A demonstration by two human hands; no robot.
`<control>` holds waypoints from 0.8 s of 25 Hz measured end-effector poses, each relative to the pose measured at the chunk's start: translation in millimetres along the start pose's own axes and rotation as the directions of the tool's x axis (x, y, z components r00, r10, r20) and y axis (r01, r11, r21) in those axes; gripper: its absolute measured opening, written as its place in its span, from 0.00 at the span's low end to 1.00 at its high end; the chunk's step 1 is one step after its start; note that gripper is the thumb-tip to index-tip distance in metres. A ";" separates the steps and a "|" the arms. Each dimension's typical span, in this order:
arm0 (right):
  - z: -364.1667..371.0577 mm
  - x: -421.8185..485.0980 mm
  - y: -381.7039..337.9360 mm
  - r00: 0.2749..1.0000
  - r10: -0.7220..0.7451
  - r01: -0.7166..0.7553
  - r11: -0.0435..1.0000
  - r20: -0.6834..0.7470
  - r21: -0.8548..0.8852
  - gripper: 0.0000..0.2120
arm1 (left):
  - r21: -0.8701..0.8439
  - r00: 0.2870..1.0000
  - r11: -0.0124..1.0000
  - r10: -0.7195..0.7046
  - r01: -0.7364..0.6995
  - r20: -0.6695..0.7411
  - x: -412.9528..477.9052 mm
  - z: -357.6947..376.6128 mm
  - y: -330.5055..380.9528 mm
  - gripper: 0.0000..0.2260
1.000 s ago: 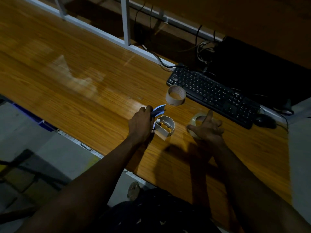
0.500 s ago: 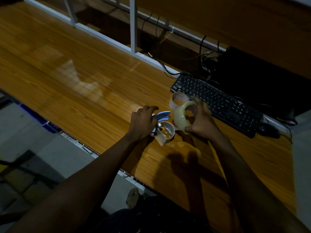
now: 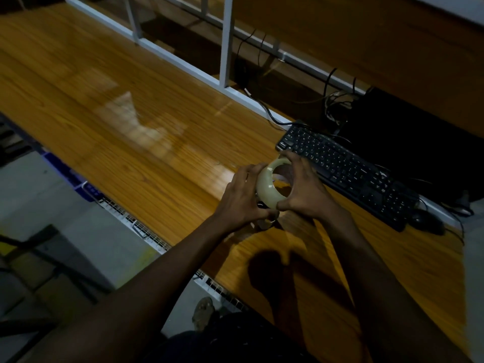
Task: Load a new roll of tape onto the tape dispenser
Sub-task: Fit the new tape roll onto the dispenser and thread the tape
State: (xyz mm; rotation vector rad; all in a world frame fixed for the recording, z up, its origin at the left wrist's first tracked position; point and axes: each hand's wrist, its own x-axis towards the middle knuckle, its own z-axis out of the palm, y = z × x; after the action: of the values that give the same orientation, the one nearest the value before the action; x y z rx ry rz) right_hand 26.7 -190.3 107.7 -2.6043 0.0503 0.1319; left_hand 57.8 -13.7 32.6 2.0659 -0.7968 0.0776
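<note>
Standing on edge right of frame centre, the tape roll (image 3: 269, 187) is being pinched by the right hand (image 3: 305, 189), opening facing right; the left hand (image 3: 242, 196), curled, is being pressed against its left side above the counter (image 3: 131, 121).

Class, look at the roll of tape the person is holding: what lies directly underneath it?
Under the tape roll, between the left hand and right hand, only a dark sliver of the dispenser shows; the rest is covered.
</note>
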 end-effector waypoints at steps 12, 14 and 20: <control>13.0 0.3 1.8 0.994 -0.027 0.026 1.000 0.105 0.008 0.53 | -0.225 0.970 0.972 -0.113 0.064 -0.215 -8.3 -21.3 -23.6 0.07; 16.2 -0.1 0.8 0.990 -0.043 0.042 0.999 0.132 0.012 0.53 | -0.251 0.943 0.953 -0.232 0.171 -0.238 -6.7 -22.0 -26.1 0.03; 16.9 1.6 -1.1 0.983 -0.062 0.063 0.998 0.173 0.002 0.53 | -0.316 0.961 0.922 -0.264 0.224 -0.087 -2.4 -31.1 -17.5 0.12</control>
State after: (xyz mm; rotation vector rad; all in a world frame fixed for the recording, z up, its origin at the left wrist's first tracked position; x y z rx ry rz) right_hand 27.0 -180.7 93.7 -2.5841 -0.0939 0.3358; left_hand 73.0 18.2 37.7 1.8292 -0.4352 -0.0488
